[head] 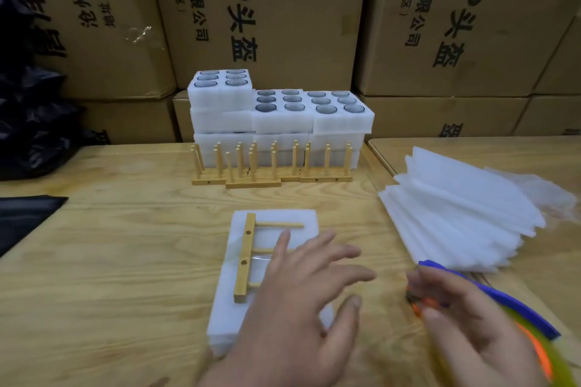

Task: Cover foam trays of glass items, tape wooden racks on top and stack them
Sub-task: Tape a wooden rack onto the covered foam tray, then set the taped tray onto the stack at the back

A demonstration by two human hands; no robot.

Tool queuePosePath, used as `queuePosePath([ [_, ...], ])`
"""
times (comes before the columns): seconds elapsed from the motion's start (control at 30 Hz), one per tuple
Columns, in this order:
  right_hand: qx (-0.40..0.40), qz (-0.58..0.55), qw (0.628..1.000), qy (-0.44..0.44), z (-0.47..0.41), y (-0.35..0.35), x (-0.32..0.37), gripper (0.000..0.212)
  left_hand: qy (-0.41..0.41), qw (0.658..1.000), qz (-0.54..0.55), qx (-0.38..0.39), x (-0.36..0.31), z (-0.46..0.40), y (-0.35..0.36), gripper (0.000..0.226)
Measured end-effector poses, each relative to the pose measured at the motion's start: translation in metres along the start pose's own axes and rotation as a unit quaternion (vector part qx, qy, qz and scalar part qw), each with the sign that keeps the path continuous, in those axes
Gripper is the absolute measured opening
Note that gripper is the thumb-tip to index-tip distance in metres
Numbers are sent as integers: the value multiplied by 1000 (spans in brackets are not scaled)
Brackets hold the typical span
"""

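While the left hand (301,295) hovers with fingers spread over the covered foam tray (232,308) on the bench (110,261), where a wooden rack (248,256) lies flat on top, the blurred right hand (465,320) pinches a multicoloured tape dispenser (515,305) just beside it.
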State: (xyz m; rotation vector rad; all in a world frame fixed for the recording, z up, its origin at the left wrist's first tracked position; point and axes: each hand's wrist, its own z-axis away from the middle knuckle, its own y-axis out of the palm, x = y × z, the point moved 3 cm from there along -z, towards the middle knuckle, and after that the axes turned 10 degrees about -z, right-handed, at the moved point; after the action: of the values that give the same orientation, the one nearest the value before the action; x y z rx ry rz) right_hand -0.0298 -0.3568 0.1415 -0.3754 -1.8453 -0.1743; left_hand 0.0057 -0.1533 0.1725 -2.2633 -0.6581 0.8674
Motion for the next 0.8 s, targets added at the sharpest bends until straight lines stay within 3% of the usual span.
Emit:
queuePosePath([
  [0.07,72,-51,993,83,0,35,-10,50,-51,981,30,-184,28,30,-33,28],
  [0.13,118,-86,974,173,1,67,-22,47,-220,939,70,-255,58,55,-53,26],
  [0.2,134,-98,962,217,6,93,-30,49,-403,864,220,-204,79,76,-49,30],
  [0.23,133,-97,962,217,8,105,-33,52,-453,829,288,-155,84,84,-43,37],
  [0.27,128,-93,964,214,11,114,-34,57,-455,817,337,-109,84,91,-38,45],
  [0.33,125,-83,967,205,15,132,-34,65,-425,840,334,-50,84,97,-35,63],
  [0.43,179,-88,963,183,19,159,-34,66,-431,858,273,-59,97,108,-42,94],
  [0.5,248,-88,952,154,17,182,-31,68,-422,871,243,-64,112,116,-57,104],
  [0.6,318,-76,933,149,9,215,-30,76,-456,862,197,-97,146,131,-86,111],
  [0.67,330,-62,931,144,2,236,-35,72,-468,866,146,-99,163,134,-102,115],
  [0.8,323,3,941,101,-16,268,-40,50,-422,885,176,-90,184,125,-116,123],
])
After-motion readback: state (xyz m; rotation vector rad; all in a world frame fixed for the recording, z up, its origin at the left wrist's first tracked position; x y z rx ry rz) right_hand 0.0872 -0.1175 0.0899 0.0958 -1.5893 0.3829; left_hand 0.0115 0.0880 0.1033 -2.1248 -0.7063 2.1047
